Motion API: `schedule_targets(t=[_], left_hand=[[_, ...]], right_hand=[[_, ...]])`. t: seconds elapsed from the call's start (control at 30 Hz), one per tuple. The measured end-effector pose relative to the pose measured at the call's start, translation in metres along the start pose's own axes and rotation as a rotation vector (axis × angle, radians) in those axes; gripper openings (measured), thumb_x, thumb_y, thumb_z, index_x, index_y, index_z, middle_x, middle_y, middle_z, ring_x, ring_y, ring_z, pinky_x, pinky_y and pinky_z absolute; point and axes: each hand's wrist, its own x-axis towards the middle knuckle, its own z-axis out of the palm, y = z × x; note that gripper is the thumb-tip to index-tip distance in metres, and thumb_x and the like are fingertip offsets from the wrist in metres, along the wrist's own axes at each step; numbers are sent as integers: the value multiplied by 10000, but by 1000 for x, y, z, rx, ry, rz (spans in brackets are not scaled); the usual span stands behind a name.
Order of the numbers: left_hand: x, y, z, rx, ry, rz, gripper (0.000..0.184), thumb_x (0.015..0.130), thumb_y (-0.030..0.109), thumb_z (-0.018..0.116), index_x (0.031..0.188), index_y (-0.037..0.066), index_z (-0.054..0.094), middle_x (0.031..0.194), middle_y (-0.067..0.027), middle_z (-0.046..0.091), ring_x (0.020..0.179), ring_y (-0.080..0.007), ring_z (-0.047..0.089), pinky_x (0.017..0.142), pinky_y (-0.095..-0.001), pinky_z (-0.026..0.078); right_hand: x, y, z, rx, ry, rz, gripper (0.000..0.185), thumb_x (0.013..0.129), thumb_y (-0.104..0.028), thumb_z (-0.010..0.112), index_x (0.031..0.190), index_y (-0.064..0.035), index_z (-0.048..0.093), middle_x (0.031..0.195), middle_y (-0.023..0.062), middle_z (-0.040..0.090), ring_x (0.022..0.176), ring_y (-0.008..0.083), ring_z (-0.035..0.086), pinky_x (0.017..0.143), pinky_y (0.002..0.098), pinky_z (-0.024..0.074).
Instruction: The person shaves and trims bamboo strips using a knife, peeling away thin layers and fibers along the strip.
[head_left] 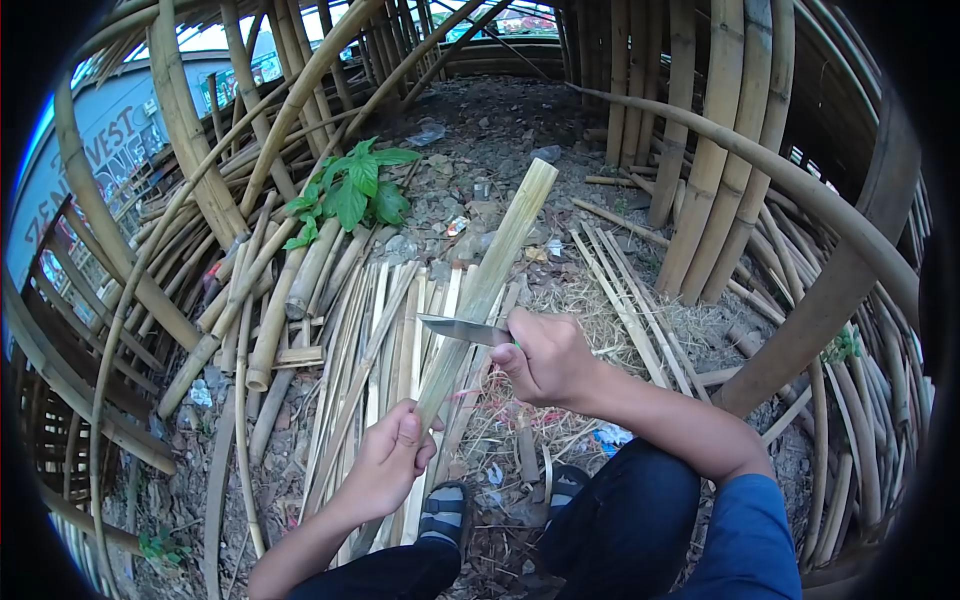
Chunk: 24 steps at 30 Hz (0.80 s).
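My left hand [390,455] is closed around the lower end of a flat bamboo strip [495,262], which slants up and to the right. In my right hand [545,360] is the handle of a knife [465,330], its fingers wrapped round it. The blade points left and lies across the strip, around its middle. Beneath the strip, many split bamboo slats [385,350] lie side by side on the ground.
Bamboo poles [735,150] stand at the right, and more poles [190,130] lean at the left. A curved pole [770,165] arches across the right side. A green leafy plant [350,190] grows at upper left. Wood shavings [600,340] litter the ground.
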Motion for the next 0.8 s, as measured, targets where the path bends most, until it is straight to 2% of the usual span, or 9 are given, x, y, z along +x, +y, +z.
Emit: schedule_targets(t=[0.2,0.27,0.3,0.37,0.47,0.53,0.67,0.8], left_hand=[[-5,6,12,286,68,94,428,1091,360,351,912,17,535,635,-1,469,517,-65,401,487,-233,352],[-5,11,15,327,123,53,403,1084,259,384,845,-12,562,609,-47,520,558,-109,487,542,-291,417],[-4,10,15,328,119,56,403,1084,259,384,845,-12,562,609,-47,520,558,-109,487,542,-291,417],[-3,4,14,300,63,78,448,1094,351,343,874,7,529,606,3,450,517,-71,416,482,-245,360],[-2,-1,14,265,35,64,446,1093,357,345,876,13,530,603,2,447,512,-71,405,475,-242,349],[-2,2,15,231,19,47,446,1092,361,348,876,16,530,601,2,442,508,-71,395,470,-241,340],[-2,2,14,103,-11,-16,443,1089,369,359,873,22,531,595,5,427,499,-71,367,457,-236,313],[-2,5,13,60,-25,-28,443,1088,373,363,873,25,532,592,5,420,496,-71,360,452,-235,304]], right_hand=[[3,5,-5,-200,14,-49,508,988,-457,541,679,-57,486,521,74,509,420,245,571,379,351,447],[2,10,-6,-254,12,-71,526,983,-481,539,667,-65,482,516,69,511,418,238,570,380,349,447],[1,12,-8,-300,-1,-88,534,976,-496,538,660,-70,477,510,66,506,416,230,564,378,345,443],[0,15,-11,-349,-17,-104,541,970,-511,536,653,-76,473,505,62,501,414,222,559,377,341,439],[0,17,-15,-413,-19,-140,550,952,-534,542,638,-89,465,497,53,492,414,208,546,377,330,430],[0,20,-18,-437,0,-178,580,976,-545,500,633,-85,419,513,54,422,397,216,480,373,348,404],[-1,26,-21,-516,-21,-196,581,925,-586,544,615,-104,446,507,36,473,415,188,524,379,314,424],[0,32,-24,-574,11,-211,600,944,-607,496,611,-112,429,505,23,447,407,176,509,374,309,418]])
